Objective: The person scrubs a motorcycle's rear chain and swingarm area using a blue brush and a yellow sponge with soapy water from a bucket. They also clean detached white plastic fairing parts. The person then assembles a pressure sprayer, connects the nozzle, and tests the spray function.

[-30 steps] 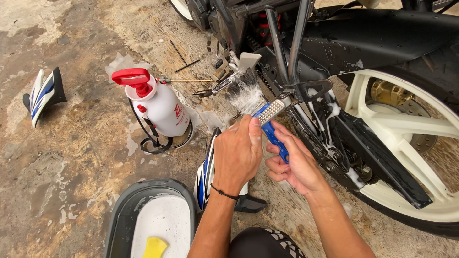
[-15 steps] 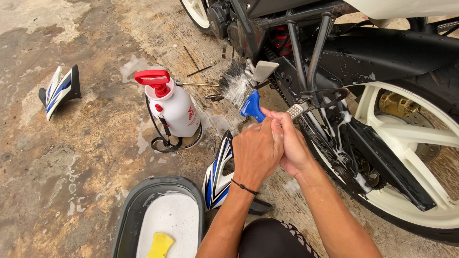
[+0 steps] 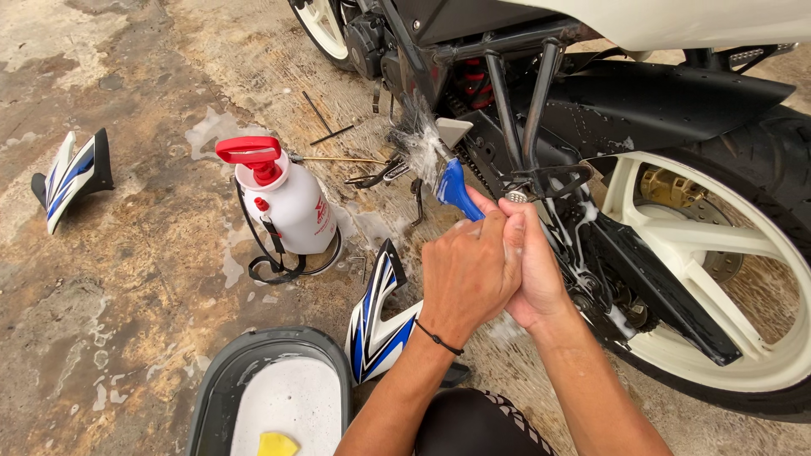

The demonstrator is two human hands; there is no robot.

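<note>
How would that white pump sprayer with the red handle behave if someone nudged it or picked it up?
The white pump sprayer would probably slide rather than grip, since the concrete floor around it is wet and soapy. Its tall body on a narrow base suggests that a push near the red handle could tip it. How heavy it is cannot be judged, as its fill level is hidden.
</note>
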